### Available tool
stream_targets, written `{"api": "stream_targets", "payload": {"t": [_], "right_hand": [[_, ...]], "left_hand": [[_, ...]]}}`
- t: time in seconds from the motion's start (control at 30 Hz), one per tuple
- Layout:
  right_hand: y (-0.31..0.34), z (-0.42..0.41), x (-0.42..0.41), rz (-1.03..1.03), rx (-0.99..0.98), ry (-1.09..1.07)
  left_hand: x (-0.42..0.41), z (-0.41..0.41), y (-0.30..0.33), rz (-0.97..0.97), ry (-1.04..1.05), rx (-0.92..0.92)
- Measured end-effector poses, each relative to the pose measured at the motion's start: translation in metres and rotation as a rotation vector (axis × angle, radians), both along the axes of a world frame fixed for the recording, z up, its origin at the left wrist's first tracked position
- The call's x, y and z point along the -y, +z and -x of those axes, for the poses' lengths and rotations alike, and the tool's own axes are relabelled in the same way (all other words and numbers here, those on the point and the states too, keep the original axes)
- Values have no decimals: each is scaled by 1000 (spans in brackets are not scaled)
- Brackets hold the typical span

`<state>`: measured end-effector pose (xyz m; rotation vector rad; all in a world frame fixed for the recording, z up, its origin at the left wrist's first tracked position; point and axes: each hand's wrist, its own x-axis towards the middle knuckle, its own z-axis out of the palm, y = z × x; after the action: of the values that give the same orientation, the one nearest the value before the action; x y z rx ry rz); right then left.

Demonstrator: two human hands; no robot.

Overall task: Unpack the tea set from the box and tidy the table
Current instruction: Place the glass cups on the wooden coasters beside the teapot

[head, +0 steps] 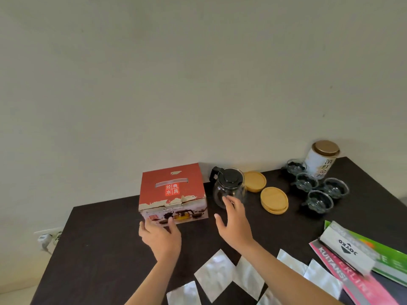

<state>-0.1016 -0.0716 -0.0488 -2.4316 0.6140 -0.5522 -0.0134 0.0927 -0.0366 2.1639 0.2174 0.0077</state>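
On the dark table (105,238), the red tea-set box (172,192) stands closed near the wall. The left hand (160,235) touches its lower front edge, fingers spread, gripping nothing. The right hand (234,223) hovers open just in front of the glass teapot (229,187), which stands beside the box. Right of the teapot lie bamboo lids (274,200), four glass cups (319,188) and a tea canister (322,158). White sachets (217,275) and pamphlets (352,265) clutter the near edge.

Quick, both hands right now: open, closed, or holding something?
Left hand: open, fingers spread against the front lower edge of the red box, not gripping it.
Right hand: open and empty, just in front of the glass teapot.
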Motion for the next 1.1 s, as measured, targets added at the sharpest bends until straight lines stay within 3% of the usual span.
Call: {"api": "stream_targets", "payload": {"t": [0.1, 0.27, 0.43, 0.7, 0.83, 1.1], "right_hand": [[-14, 27, 33, -12, -42, -45], [-20, 50, 98, -70, -197, -112], [-14, 52, 160, -78, -525, -112], [-16, 26, 226, -183, -772, -7], [-17, 17, 235, -114, -899, 69], [-26, 9, 208, -70, -809, 28]], "left_hand": [[33, 33, -13, -127, -64, -29], [102, 70, -26, -494, -395, -275], [161, 88, -41, -597, -592, -305], [207, 80, -60, -704, -528, -600], [209, 80, -62, -716, -531, -613], [209, 86, -70, -737, -493, -526]]}}
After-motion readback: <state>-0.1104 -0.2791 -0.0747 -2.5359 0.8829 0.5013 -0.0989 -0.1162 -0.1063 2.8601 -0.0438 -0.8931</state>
